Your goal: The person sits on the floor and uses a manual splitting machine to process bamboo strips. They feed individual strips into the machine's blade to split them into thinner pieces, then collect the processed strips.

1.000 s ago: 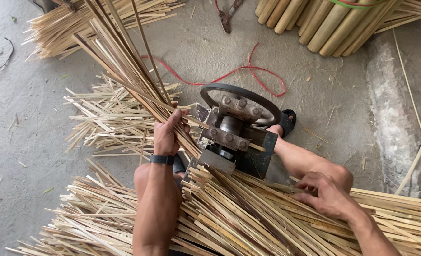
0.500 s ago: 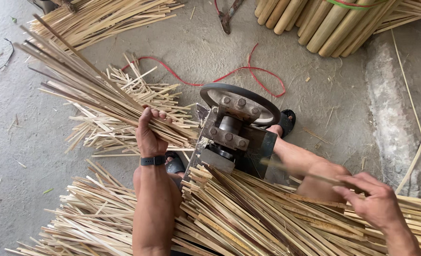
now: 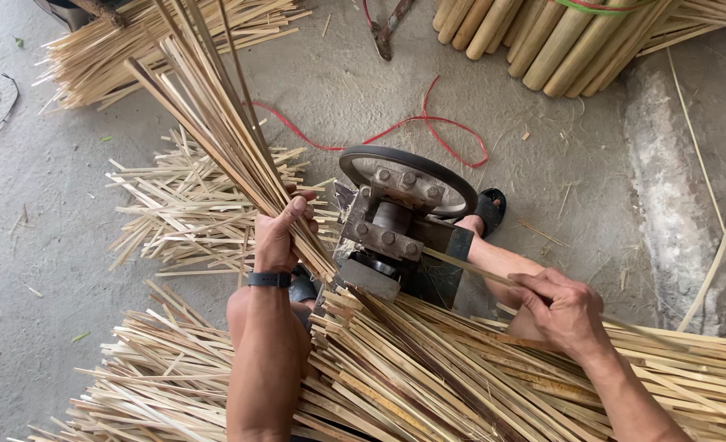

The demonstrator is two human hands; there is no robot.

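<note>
My left hand, with a dark band on its wrist, grips a bundle of thin bamboo strips that slants up and away to the left. My right hand pinches one single bamboo strip whose far end reaches into the metal splitting machine, a block with bolts and a black wheel on top. A thick pile of split strips lies across my lap in front of the machine. My right foot in a dark sandal rests beside the machine.
Loose strips lie scattered on the concrete floor left of the machine. Another heap of strips is at the top left. Round bamboo poles are stacked at the top right. A red cord and cutters lie beyond the machine.
My left hand has swung the bundle from a low leftward slant to a steeper one. My right hand moved in from the right and now holds a strip to the machine.
</note>
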